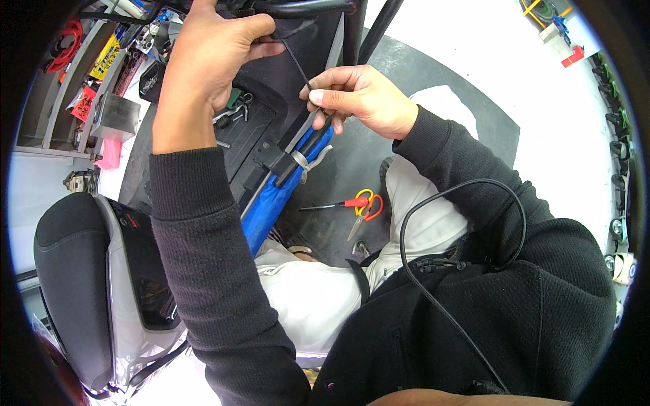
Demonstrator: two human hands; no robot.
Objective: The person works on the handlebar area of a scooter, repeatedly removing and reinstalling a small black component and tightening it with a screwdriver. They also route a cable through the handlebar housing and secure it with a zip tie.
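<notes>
While R hand (pixel 365 101) pinches cord (pixel 296 63), panel edge (pixel 335 47) nr.

Dark grey mat (pixel 406 68) that covered part of a white floor (pixel 548 169), scissors (pixel 356 225) with yellow and red loops that lay on it, red-handled tool (pixel 353 202) — right beside them —, black footboard (pixel 252 139) where small metal tools (pixel 237 113) rested

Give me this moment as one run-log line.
Left hand: near visible upper end of thin black cord, grip unclear | Right hand: pinching cord lower down | Dark mat: scissors, red-handled tool
</notes>
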